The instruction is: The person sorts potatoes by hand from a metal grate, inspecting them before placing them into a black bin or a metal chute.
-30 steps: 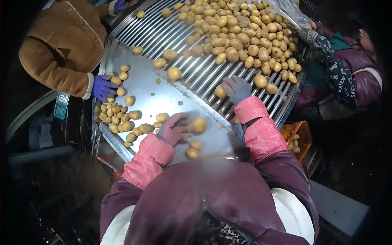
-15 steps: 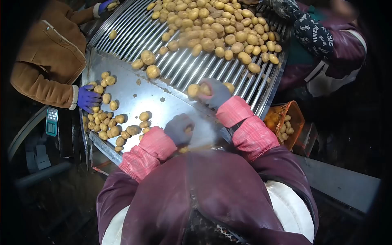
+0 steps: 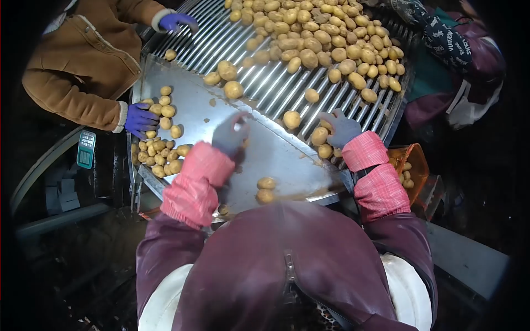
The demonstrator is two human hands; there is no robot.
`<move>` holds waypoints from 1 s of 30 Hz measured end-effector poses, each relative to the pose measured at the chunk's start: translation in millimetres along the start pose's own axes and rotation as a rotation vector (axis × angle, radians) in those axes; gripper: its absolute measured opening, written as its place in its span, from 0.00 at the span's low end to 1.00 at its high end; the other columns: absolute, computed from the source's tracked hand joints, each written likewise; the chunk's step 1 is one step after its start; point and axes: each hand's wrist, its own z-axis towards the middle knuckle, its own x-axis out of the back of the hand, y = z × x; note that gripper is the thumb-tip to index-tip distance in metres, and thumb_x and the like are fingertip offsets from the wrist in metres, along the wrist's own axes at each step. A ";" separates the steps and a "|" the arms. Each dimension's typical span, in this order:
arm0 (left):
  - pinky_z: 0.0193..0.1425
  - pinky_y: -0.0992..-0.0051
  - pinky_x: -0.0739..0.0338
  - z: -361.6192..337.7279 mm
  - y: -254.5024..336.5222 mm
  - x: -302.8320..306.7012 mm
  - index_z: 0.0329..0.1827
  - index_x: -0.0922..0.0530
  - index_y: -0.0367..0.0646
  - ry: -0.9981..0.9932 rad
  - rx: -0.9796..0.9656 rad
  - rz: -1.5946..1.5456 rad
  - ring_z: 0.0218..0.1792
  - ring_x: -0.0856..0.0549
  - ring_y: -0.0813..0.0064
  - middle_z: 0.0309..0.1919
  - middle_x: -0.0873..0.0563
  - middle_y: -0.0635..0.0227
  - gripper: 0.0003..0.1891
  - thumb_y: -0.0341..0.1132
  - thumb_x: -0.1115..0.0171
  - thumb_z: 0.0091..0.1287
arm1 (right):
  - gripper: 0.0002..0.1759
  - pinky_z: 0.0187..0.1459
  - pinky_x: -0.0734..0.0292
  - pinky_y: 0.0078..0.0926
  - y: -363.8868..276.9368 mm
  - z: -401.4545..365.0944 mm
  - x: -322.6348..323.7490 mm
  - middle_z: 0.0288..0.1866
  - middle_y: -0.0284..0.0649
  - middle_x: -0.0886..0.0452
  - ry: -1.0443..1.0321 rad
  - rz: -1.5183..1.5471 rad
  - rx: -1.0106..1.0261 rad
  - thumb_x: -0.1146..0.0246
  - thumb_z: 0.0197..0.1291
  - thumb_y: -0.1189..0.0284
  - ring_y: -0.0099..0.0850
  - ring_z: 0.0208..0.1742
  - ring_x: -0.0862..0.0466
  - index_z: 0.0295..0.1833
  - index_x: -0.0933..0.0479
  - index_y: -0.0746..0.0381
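My left hand [image 3: 231, 137], in a grey glove, hovers over the smooth metal sheet [image 3: 265, 157]. Its thumb and fingers are apart, with no potato visible between them. My right hand [image 3: 343, 129], also gloved in grey, is at the lower edge of the metal rollers [image 3: 276, 91]. Its fingers reach out over a partly hidden potato, and a potato [image 3: 319, 136] lies right beside them. Another potato [image 3: 326, 151] sits just below, and a single potato [image 3: 292, 119] lies to the left. Two potatoes [image 3: 265, 196] rest on the sheet close to my body.
A large potato heap [image 3: 331, 38] covers the far rollers. At left, a co-worker's purple-gloved hand [image 3: 142, 119] touches potatoes beside a small pile [image 3: 160, 157]; their other hand [image 3: 178, 22] is above the rollers. Another person's sleeve [image 3: 447, 44] is at right, near an orange crate [image 3: 411, 165].
My left hand has moved up and away from my body, its fingers now apart. My right hand has shifted right, off the potato it was grasping. The co-worker's upper hand no longer holds a potato.
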 end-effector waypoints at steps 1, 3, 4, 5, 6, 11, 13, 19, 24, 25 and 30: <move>0.52 0.63 0.20 16.0 2.7 9.9 0.66 0.26 0.52 0.120 -0.214 0.394 0.49 0.14 0.56 0.53 0.18 0.53 0.25 0.40 0.35 0.65 | 0.39 0.49 0.18 0.43 3.5 1.9 -2.4 0.61 0.45 0.30 0.000 0.022 0.048 0.34 0.48 0.67 0.47 0.47 0.14 0.69 0.32 0.37; 0.59 0.55 0.22 52.2 23.0 20.8 0.71 0.32 0.53 0.172 -0.141 0.858 0.57 0.19 0.45 0.63 0.25 0.45 0.30 0.40 0.37 0.65 | 0.40 0.50 0.18 0.41 12.0 2.7 -8.8 0.61 0.45 0.30 -0.037 0.072 0.097 0.34 0.46 0.69 0.48 0.48 0.15 0.69 0.30 0.35; 0.60 0.54 0.23 73.6 23.3 29.6 0.72 0.34 0.54 0.102 -0.103 0.897 0.58 0.20 0.45 0.64 0.27 0.43 0.31 0.40 0.36 0.64 | 0.40 0.51 0.18 0.41 11.0 -0.6 -7.4 0.61 0.46 0.31 -0.057 0.094 0.092 0.34 0.46 0.68 0.48 0.48 0.15 0.69 0.30 0.35; 0.61 0.54 0.23 89.5 23.7 35.6 0.73 0.35 0.56 0.035 -0.066 0.938 0.59 0.20 0.44 0.64 0.28 0.42 0.33 0.41 0.36 0.63 | 0.40 0.52 0.18 0.40 8.4 -2.7 -4.4 0.62 0.46 0.31 -0.074 0.117 0.089 0.34 0.46 0.68 0.48 0.49 0.15 0.69 0.30 0.34; 0.61 0.53 0.24 95.5 30.7 34.0 0.72 0.35 0.56 0.009 -0.029 0.979 0.60 0.21 0.44 0.64 0.28 0.41 0.34 0.41 0.35 0.62 | 0.40 0.53 0.18 0.40 7.8 -3.4 -1.8 0.63 0.46 0.32 -0.085 0.140 0.089 0.34 0.46 0.68 0.49 0.49 0.16 0.69 0.29 0.34; 0.64 0.50 0.26 118.0 37.1 30.0 0.72 0.33 0.59 -0.015 0.022 1.057 0.63 0.23 0.42 0.65 0.28 0.43 0.38 0.44 0.31 0.56 | 0.41 0.68 0.29 0.44 -3.4 -7.2 6.4 0.77 0.57 0.43 -0.259 0.405 0.109 0.27 0.44 0.51 0.57 0.69 0.28 0.68 0.26 0.43; 0.64 0.53 0.25 113.7 40.7 33.7 0.71 0.31 0.59 -0.005 -0.002 1.078 0.62 0.22 0.44 0.62 0.24 0.45 0.36 0.46 0.32 0.55 | 0.41 0.66 0.28 0.44 -28.1 -17.9 1.6 0.74 0.54 0.40 -0.115 0.359 0.049 0.26 0.44 0.50 0.56 0.65 0.25 0.68 0.26 0.44; 0.46 0.71 0.19 47.6 1.9 -4.3 0.62 0.24 0.45 -0.042 -0.181 0.155 0.41 0.15 0.69 0.43 0.16 0.61 0.30 0.36 0.26 0.54 | 0.35 0.63 0.26 0.47 -79.0 -20.6 6.7 0.73 0.55 0.41 -0.144 0.222 0.042 0.27 0.49 0.54 0.54 0.63 0.25 0.65 0.24 0.45; 0.40 0.78 0.19 -13.3 -29.4 -57.1 0.60 0.24 0.40 -0.158 0.027 -0.528 0.37 0.16 0.74 0.41 0.16 0.64 0.20 0.36 0.34 0.67 | 0.36 0.58 0.23 0.46 -74.5 -25.2 -7.7 0.62 0.50 0.33 -0.014 0.384 0.138 0.28 0.42 0.54 0.54 0.57 0.22 0.62 0.23 0.44; 0.35 0.78 0.19 -14.7 -49.7 -65.7 0.59 0.24 0.41 -0.120 -0.085 -0.491 0.35 0.15 0.74 0.41 0.16 0.63 0.20 0.42 0.36 0.70 | 0.37 0.57 0.22 0.46 -74.4 -27.8 -10.2 0.62 0.50 0.32 0.008 0.419 0.162 0.26 0.40 0.53 0.53 0.57 0.21 0.62 0.23 0.44; 0.14 0.76 0.27 -46.7 11.1 -46.2 0.63 0.25 0.51 -0.467 0.409 -1.008 0.26 0.13 0.67 0.46 0.14 0.55 0.25 0.58 0.48 0.73 | 0.42 0.55 0.21 0.41 -57.2 -55.4 -50.1 0.61 0.45 0.29 0.187 1.081 0.216 0.19 0.38 0.62 0.43 0.58 0.20 0.64 0.24 0.49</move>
